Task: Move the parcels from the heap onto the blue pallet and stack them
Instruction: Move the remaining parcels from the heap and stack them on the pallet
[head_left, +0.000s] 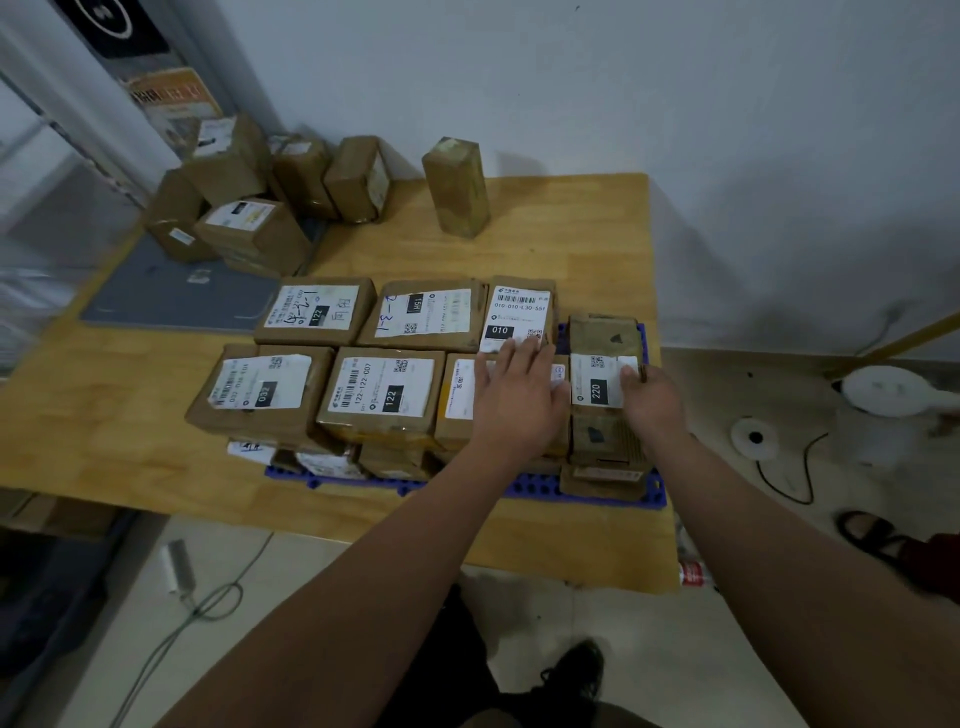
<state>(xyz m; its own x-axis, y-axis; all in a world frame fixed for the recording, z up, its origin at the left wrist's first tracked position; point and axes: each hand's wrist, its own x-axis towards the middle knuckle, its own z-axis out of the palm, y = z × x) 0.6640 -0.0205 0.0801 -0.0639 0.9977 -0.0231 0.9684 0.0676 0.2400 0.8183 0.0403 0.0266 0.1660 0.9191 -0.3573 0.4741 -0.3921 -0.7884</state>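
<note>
**Parcels on pallet, both hands at right end**

Parcel marked 220 (602, 384) sits at the right end of the stack on the blue pallet (535, 486), long side running front to back. Right hand (652, 400) grips its right edge, fingers curled over the label. Left hand (519, 400) lies flat, fingers spread, on the neighbouring parcel (460, 400); not gripping anything. Further left in the top layer: parcel 122 (382, 397), parcel 032 (260, 392); behind them 3 more, including parcel 010 (519, 312). A lower layer shows beneath. Pallet rests on the wooden table (130, 415). Heap (244, 208) of unsorted parcels at the far left corner; 1 upright box (457, 187) stands apart.
</note>
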